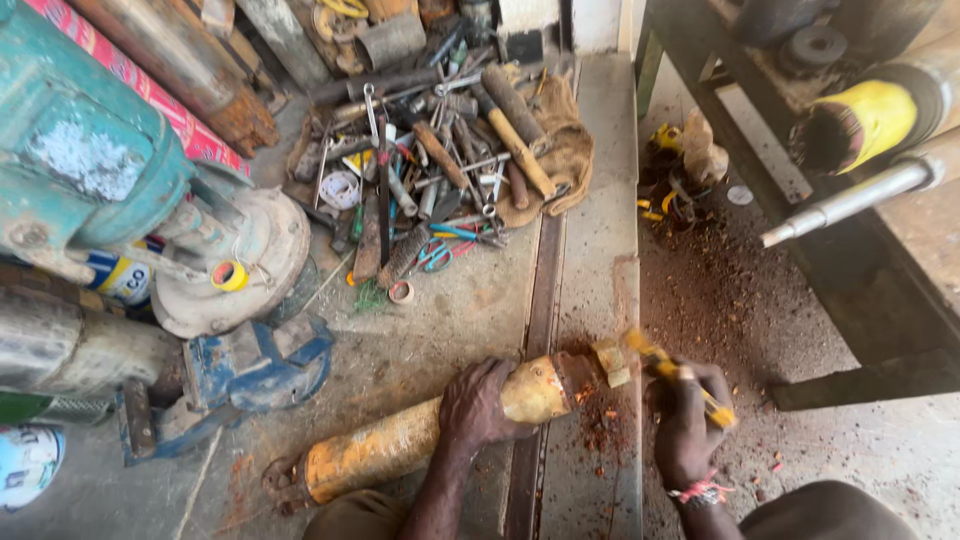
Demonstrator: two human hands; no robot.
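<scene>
Two hands engaged: left hand [478, 402] clasped rusty yellow metal cylinder [400, 445]; right hand [688, 420] gripped yellow-handled tool [668, 368], tip just beyond cylinder's rusted end.

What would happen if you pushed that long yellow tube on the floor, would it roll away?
The yellow tube is round and lies flat, so it would probably roll sideways; the left hand gripping it suggests that. It looks like rusty metal, so likely heavy and stiff. The rust flakes under its end hint at a crumbly surface.
</scene>
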